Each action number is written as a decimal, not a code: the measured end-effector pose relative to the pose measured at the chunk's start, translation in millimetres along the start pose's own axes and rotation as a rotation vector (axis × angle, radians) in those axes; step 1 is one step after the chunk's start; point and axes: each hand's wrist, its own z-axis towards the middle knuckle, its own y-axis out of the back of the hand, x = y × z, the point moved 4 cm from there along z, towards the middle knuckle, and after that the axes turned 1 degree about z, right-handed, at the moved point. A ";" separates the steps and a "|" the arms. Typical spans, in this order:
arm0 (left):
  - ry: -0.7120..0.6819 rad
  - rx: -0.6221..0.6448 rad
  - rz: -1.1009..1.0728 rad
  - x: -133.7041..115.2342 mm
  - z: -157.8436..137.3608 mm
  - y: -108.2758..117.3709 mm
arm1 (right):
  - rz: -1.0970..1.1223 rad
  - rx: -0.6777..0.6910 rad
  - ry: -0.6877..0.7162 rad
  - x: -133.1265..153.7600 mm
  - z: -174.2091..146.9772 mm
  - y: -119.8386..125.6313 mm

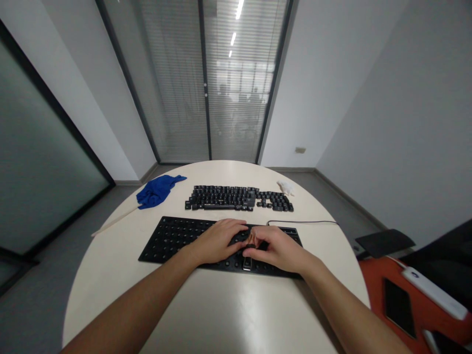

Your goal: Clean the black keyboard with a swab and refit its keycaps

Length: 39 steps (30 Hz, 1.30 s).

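Observation:
A black keyboard base (173, 238) without most of its keycaps lies across the near part of the table. On its middle rests my left hand (221, 238), palm down and open, its fingers stretched towards the right. Beside it, over the right part of the base, my right hand (273, 246) is closed in a pinch. Something small and dark shows between those fingers; its kind is hard to make out. Just below the fingertips, a small dark rectangular piece with a shiny edge (247, 264) sits on the base. Loose black keycaps (221, 196) lie in keyboard order behind the base.
On the round table (221, 305), a blue cloth (157, 191) with a pale stick (116, 221) lies at left. White crumpled material (285, 187) is at back right. A black cable (302, 221) runs rightwards. An orange chair (379, 285) holds a phone (399, 306) and a white power strip (435, 292).

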 end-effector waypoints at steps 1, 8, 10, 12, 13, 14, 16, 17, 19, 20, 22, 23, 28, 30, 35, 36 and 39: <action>0.000 0.000 -0.002 0.4 -0.2 -0.2 | 0.002 0.004 0.010 1.3 0.6 -0.8; -0.007 -0.012 -0.003 2.4 -2.2 -0.4 | 0.171 0.126 0.120 11.4 -0.5 2.1; -0.007 -0.015 0.001 2.8 -2.5 -0.6 | 0.200 0.139 0.091 8.2 -2.0 5.2; -0.005 -0.010 0.004 3.1 -2.5 -1.5 | 0.200 0.142 0.027 2.0 -3.4 7.3; -0.002 -0.007 0.008 3.3 -2.5 -2.0 | 0.192 0.140 -0.015 -1.8 -4.2 7.8; 0.001 -0.004 0.014 3.6 -2.5 -2.6 | 0.184 0.140 -0.061 -5.6 -5.0 7.9; -0.004 0.004 0.022 3.8 -2.7 -3.5 | 0.182 0.146 -0.142 -12.1 -6.7 7.3; -0.014 0.006 0.021 3.5 -2.9 -3.6 | 0.194 0.150 -0.171 -14.2 -7.6 6.7; -0.056 0.005 0.009 1.4 -3.7 -2.5 | 0.232 0.157 -0.204 -16.0 -9.0 5.5; -0.086 0.008 -0.001 -0.5 -4.2 -1.6 | 0.254 0.159 -0.214 -16.1 -9.6 5.1; -0.147 0.021 -0.023 -5.0 -5.3 0.9 | 0.284 0.167 -0.225 -15.0 -10.1 4.0; -0.171 0.032 -0.032 -7.2 -5.8 2.1 | 0.289 0.173 -0.225 -13.9 -10.0 3.4; -0.206 0.059 -0.057 -12.5 -6.1 6.3 | 0.155 0.196 -0.142 -4.6 -6.2 0.7; -0.206 0.061 -0.064 -12.6 -5.9 6.3 | 0.070 0.205 -0.080 0.3 -4.6 0.1; -0.190 0.063 -0.060 -12.2 -6.2 5.9 | -0.001 0.231 -0.045 6.1 -4.1 -1.3; -0.185 0.065 -0.058 -12.1 -6.3 6.0 | -0.006 0.232 -0.039 6.9 -4.1 -1.7; -0.179 0.069 -0.058 -11.9 -6.7 6.2 | -0.020 0.237 -0.016 9.6 -3.2 -3.8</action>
